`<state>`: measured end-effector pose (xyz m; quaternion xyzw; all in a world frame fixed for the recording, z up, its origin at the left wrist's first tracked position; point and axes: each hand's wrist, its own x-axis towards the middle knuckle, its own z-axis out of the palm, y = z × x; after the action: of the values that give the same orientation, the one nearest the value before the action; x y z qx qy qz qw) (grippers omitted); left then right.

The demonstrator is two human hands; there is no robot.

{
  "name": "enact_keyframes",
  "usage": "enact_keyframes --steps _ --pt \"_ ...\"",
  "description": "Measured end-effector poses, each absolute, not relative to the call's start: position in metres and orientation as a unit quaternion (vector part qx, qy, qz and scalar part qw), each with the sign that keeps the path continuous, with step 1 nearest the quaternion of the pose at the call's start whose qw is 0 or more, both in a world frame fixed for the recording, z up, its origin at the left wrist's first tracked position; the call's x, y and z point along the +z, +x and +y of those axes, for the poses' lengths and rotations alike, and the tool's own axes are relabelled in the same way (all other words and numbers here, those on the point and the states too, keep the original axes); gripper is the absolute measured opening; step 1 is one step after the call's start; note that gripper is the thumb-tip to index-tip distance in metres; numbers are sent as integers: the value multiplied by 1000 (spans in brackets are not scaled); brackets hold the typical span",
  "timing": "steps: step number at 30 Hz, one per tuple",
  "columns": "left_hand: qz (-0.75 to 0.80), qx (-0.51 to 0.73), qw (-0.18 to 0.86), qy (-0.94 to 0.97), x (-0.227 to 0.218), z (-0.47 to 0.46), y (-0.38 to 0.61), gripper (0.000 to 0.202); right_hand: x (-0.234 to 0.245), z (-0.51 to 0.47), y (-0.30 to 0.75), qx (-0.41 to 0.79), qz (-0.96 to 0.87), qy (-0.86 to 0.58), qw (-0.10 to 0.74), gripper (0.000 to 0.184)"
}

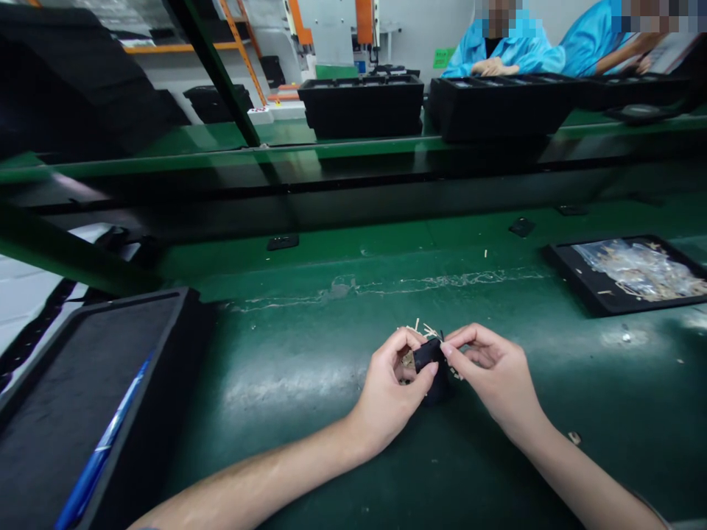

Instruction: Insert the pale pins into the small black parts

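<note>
The step in hand looks like close fingertip work on one edge of a small black piece point(427, 355), which is held up between the two hands just above the green tabletop point(309, 346). The left hand point(393, 386) grips the piece, its thumb on the near face and its forefinger curled around behind. The right hand point(491, 364) has its thumb and forefinger drawn together at the piece's right end, beside a thin dark sliver point(442, 336) that juts upward; whether they pinch the edge itself or the sliver is too small to tell. Its other fingers are folded loosely. Narrow pale strips point(429, 331) show behind and around the piece, and a dark shape beneath could be a holder or only shadow. As a judgement, the next move calls for a firm left grip, since the right fingertips have so little to take hold of, and for a light pull or push that does not twist the piece. Well apart to the right, a shallow black tray point(582, 293) holds clear plastic bags point(635, 269) and pale scraps; to the left, a blue pen-like tool point(104, 449) lies in a larger black tray point(99, 353).
</note>
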<state>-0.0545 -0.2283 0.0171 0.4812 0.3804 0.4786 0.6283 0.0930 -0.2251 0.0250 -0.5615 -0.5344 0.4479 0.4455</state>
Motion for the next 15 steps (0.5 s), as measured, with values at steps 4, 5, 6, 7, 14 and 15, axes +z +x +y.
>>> enact_keyframes --steps 4,5,6,7,14,15 --pt "371 490 634 468 17 -228 -54 18 23 -224 93 452 -531 -554 455 17" --pt "369 493 636 465 17 -228 -54 19 22 -224 92 454 -529 -552 457 18" --pt "368 494 637 463 18 -228 -54 19 21 -223 92 456 -528 -551 458 18" --pt "370 494 637 461 18 -228 -54 19 20 -223 92 457 -526 -551 459 19" --pt "378 499 634 455 17 -225 -54 23 22 -224 91 441 -541 -554 454 16" --pt "376 500 639 448 17 -225 -54 24 22 -224 91 438 -544 -553 454 16"
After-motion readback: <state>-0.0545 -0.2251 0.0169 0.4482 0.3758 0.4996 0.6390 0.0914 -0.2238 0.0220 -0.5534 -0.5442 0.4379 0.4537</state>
